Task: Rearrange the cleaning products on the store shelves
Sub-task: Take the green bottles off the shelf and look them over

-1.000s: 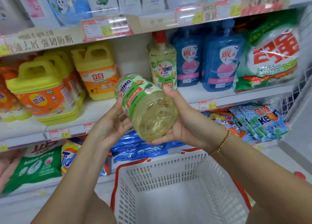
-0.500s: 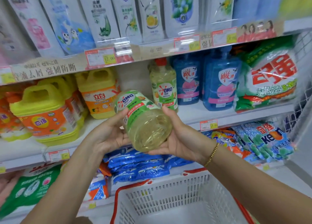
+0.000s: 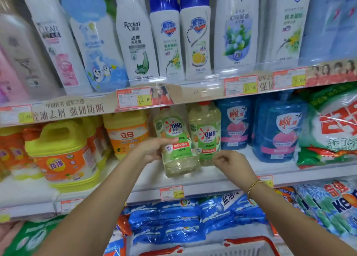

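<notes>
Left hand [image 3: 154,149] has its grip round the mid-frame OMO bottle [image 3: 178,159], right hand [image 3: 229,160] loose and empty, so I'd stand it upright tight against its twin [image 3: 205,138].

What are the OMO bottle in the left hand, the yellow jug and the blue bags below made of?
The OMO bottle in the left hand looks like clear glossy plastic: pale liquid shows through it. The yellow jug seems opaque moulded plastic, its handle formed in one piece. The blue bags look like thin shiny plastic film, creased and catching glare.
</notes>
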Tool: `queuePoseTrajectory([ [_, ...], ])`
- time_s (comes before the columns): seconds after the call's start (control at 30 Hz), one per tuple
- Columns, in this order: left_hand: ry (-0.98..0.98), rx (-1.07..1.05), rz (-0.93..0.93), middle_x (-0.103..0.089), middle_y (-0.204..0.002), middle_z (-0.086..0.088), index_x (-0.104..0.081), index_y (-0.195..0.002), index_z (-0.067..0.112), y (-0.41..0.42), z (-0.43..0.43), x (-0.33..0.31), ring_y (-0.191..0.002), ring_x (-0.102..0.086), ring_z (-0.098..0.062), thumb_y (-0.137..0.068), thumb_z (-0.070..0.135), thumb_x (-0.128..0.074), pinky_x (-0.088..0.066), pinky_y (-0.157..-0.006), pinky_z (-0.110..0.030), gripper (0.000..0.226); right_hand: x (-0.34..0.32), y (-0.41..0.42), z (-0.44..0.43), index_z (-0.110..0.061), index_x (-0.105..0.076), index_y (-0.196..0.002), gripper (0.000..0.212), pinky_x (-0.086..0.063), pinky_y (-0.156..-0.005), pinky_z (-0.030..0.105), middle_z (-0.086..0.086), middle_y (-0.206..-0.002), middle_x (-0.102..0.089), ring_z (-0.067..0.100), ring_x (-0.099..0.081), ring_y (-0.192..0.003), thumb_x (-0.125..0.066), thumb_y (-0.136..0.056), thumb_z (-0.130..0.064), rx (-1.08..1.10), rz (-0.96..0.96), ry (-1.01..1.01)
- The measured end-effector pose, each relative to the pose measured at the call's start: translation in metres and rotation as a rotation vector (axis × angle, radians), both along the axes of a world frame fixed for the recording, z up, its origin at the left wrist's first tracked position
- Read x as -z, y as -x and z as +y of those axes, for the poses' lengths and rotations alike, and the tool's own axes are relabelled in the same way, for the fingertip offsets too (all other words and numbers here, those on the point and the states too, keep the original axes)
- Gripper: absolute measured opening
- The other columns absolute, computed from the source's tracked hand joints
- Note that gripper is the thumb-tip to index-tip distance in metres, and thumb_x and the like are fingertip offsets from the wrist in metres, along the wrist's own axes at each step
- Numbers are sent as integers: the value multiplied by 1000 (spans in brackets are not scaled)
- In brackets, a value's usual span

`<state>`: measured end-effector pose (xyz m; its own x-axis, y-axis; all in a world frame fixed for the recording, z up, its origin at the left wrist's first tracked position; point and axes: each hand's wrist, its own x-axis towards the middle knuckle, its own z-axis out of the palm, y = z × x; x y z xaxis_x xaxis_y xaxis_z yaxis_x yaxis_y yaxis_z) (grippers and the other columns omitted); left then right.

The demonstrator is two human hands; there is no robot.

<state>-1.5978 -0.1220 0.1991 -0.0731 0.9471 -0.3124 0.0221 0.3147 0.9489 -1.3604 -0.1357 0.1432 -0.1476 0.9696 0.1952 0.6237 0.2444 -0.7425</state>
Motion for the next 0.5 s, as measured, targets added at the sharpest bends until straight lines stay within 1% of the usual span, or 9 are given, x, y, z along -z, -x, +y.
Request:
queuePoseTrajectory([
  [0.07, -24, 3, 64, -67, -110, -8, -64, -110, 5, 3, 17, 11, -104, -62, -20, -63, 17, -81, -51, -86, -28, 51, 11, -8, 13, -15, -66, -80, 4, -45, -67, 29, 2, -74, -63, 21, -56, -73, -64, -82, -18, 55, -50, -21],
  [0.13, -95, -53, 57, -69, -107, -6, -64, -108, 6, 7, 29, 23, -92, -66, -14, -63, 9, -82, -52, -68, -19, 49, 23, -9, 22, -17, -62, -95, 18, -42, -69, 26, -2, -86, -59, 15, -55, -81, -71, -81, -24, 54, -73, -69],
  [0.17, -144, -92, 38, -71, -106, -6, -64, -110, 6, 10, 36, 29, -87, -68, -13, -55, 8, -85, -53, -63, -19, 58, 28, -9, 25, -17, -60, -100, 24, -40, -69, 24, -3, -89, -56, 14, -54, -83, -72, -81, -27, 47, -75, -92],
  [0.2, -195, -119, 29, -71, -107, -6, -62, -115, 6, 12, 40, 32, -88, -70, -15, -44, 12, -90, -55, -64, -23, 77, 32, -7, 29, -17, -57, -103, 29, -39, -68, 24, -5, -92, -54, 12, -52, -85, -72, -81, -29, 40, -77, -111],
  [0.27, -307, -154, 62, -71, -112, -5, -55, -126, 12, 20, 55, 42, -97, -70, -21, -22, 26, -97, -58, -77, -36, 113, 38, -2, 35, -18, -51, -105, 37, -36, -66, 24, -7, -96, -50, 10, -50, -85, -73, -80, -33, 41, -92, -106],
  [0.3, -364, -154, 104, -69, -116, -3, -52, -129, 17, 24, 64, 48, -103, -68, -23, -17, 32, -98, -57, -83, -43, 122, 40, -1, 39, -18, -48, -104, 40, -36, -65, 25, -7, -97, -50, 10, -51, -85, -73, -79, -36, 51, -94, -93],
  [0.33, -405, -155, 151, -67, -119, -2, -50, -129, 21, 29, 74, 55, -107, -66, -24, -16, 36, -98, -55, -88, -47, 123, 41, 2, 42, -18, -45, -102, 43, -38, -65, 27, -7, -97, -51, 12, -52, -84, -73, -78, -40, 63, -92, -84],
  [0.4, -430, -155, 183, -68, -118, -1, -54, -122, 24, 31, 85, 62, -108, -65, -25, -18, 39, -97, -53, -90, -50, 114, 43, 4, 49, -19, -42, -98, 46, -41, -63, 30, -7, -94, -52, 15, -54, -81, -73, -76, -44, 95, -91, -87],
  [0.5, -400, -160, 175, -70, -115, -4, -60, -109, 24, 22, 93, 60, -103, -67, -23, -40, 24, -95, -53, -92, -48, 77, 48, 7, 53, -21, -38, -95, 43, -38, -60, 30, -9, -90, -51, 14, -54, -76, -70, -79, -45, 141, -137, -113],
])
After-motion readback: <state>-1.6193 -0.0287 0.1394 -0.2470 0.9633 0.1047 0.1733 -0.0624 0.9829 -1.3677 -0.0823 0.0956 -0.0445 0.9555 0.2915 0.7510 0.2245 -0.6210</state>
